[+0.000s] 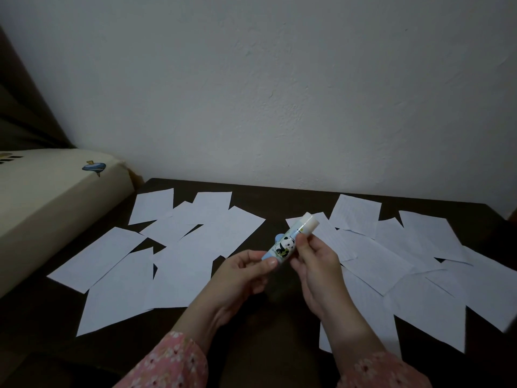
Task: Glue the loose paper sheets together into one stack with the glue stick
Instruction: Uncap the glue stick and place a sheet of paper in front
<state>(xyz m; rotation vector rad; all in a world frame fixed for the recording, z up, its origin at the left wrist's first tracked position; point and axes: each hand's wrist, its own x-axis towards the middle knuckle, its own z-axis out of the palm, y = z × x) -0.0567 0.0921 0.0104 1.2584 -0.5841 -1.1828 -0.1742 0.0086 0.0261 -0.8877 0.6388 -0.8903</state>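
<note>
Above the dark brown tabletop [251, 345], both hands hold a pale blue plastic glue stick with a panda printed on its barrel [288, 242], tilted so its whitish translucent cap end [310, 219] points up and away toward the white wall [279, 93]. The left hand [246, 273] pinches the blue base between thumb and curled fingers, while the right hand [316, 264] grips the barrel just below the cap, fingertips pressed around it. Loose white rectangular paper sheets lie scattered flat and overlapping in two groups, one to the left [179, 247] and one to the right [391, 261], none yet gathered into a stack. Judging by this, the work is at its very start: the stick is being readied, whether uncapped or twisted up I cannot tell. Next would come exposing the glue, then freeing one hand to steady a sheet while the other rubs glue across it. A cream cushion [56, 191] sits at far left.
</note>
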